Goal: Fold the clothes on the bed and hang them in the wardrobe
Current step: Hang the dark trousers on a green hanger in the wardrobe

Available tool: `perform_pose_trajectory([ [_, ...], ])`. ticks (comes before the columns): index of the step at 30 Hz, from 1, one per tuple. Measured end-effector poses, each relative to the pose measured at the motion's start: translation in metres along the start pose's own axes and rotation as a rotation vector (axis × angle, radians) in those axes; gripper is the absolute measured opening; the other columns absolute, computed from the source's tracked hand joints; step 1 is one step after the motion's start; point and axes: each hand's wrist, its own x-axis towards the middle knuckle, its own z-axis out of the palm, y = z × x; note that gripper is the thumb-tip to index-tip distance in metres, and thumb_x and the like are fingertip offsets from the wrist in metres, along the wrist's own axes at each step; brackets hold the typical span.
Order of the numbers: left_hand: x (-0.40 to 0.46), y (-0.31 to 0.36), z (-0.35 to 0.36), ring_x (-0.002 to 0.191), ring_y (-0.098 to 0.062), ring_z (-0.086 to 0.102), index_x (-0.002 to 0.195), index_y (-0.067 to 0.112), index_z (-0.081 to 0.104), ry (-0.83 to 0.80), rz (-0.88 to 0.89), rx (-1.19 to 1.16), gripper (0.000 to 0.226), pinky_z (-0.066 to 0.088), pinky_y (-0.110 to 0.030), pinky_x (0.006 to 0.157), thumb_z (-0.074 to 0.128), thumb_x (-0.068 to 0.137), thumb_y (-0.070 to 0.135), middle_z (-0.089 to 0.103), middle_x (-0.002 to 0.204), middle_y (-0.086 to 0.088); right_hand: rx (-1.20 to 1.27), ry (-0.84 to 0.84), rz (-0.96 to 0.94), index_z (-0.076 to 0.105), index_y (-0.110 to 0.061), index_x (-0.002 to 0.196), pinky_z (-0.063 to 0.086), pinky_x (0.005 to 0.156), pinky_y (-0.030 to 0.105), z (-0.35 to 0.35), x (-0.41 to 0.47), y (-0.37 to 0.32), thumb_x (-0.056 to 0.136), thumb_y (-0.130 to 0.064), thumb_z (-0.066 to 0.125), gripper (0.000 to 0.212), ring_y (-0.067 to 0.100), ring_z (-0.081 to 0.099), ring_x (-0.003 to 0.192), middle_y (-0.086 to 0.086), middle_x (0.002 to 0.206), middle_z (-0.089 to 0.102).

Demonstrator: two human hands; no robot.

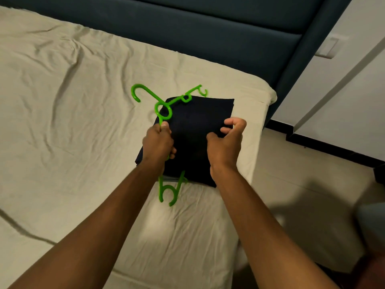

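Observation:
A folded dark navy garment point(200, 117) lies near the right edge of the bed point(62, 101), draped over a bright green plastic hanger point(163, 110). The hanger's hook points up and left, and its two ends stick out above and below the cloth. My left hand point(159, 142) grips the hanger's left arm just below the ring under the hook. My right hand point(226, 140) is on the garment's right side, fingers curled, pinching the fabric. Most of the hanger's bar is hidden under the garment.
The bed has a wrinkled cream sheet. A dark blue padded headboard point(208, 28) runs along the back. To the right are a light tiled floor point(302, 195), a white wall with a dark skirting point(333, 147) and a white switch plate point(330, 47).

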Motion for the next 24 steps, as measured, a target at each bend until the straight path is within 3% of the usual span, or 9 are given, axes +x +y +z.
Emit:
perform_pose_trajectory([
  [2,0.014,0.007,-0.012,0.048,-0.019,0.053,0.079,0.018,0.050,0.078,0.016,0.065,0.035,0.042,-0.024,0.042,0.038,0.105,0.038,0.056,0.065,-0.005,0.000,0.017,-0.116,0.038,-0.043,0.097,0.054,0.072,0.035,-0.009,-0.001,-0.003,0.080,0.003,0.061,0.054,0.019,0.059,0.089,0.003,0.113,0.051],
  [5,0.037,0.007,-0.031,0.051,-0.022,0.051,0.078,0.017,0.050,0.096,-0.067,0.029,0.032,0.042,-0.026,0.044,0.039,0.105,0.032,0.054,0.069,-0.010,0.023,0.065,-0.122,0.039,-0.044,0.095,0.055,0.075,0.034,-0.023,0.003,0.006,0.080,0.004,0.061,0.055,0.021,0.060,0.096,0.002,0.113,0.052],
  [8,0.051,-0.001,-0.047,0.052,-0.023,0.051,0.076,0.016,0.050,0.091,-0.135,0.007,0.029,0.037,-0.024,0.043,0.041,0.103,0.022,0.051,0.067,-0.012,-0.014,0.061,-0.061,0.041,-0.040,0.099,0.051,0.068,0.021,-0.033,0.007,0.030,0.081,0.007,0.059,0.053,0.024,0.060,0.098,0.006,0.115,0.053],
  [12,0.055,-0.010,-0.056,0.054,-0.019,0.047,0.074,0.016,0.049,0.065,-0.197,-0.046,0.034,0.028,-0.027,0.047,0.036,0.105,0.026,0.045,0.061,-0.006,-0.218,-0.018,-0.072,0.047,-0.023,0.114,0.041,0.059,0.002,-0.036,0.007,0.054,0.084,0.011,0.059,0.047,0.003,0.052,0.089,0.006,0.117,0.050],
  [19,0.053,-0.009,-0.064,0.053,-0.018,0.052,0.085,0.011,0.057,0.169,-0.140,0.006,0.031,0.040,-0.028,0.051,0.042,0.104,0.030,0.054,0.066,-0.006,-0.332,-0.030,-0.094,0.049,-0.017,0.119,0.037,0.061,-0.002,-0.033,0.006,0.062,0.085,0.015,0.053,0.047,-0.001,0.046,0.083,0.003,0.115,0.042],
  [24,0.041,0.003,-0.062,0.056,-0.019,0.055,0.093,0.008,0.060,0.207,0.024,0.052,0.034,0.045,-0.029,0.053,0.040,0.106,0.031,0.058,0.068,-0.008,-0.299,0.021,-0.035,0.050,-0.015,0.117,0.036,0.058,-0.001,-0.027,0.002,0.066,0.085,0.016,0.050,0.044,0.002,0.046,0.076,0.002,0.113,0.039],
])
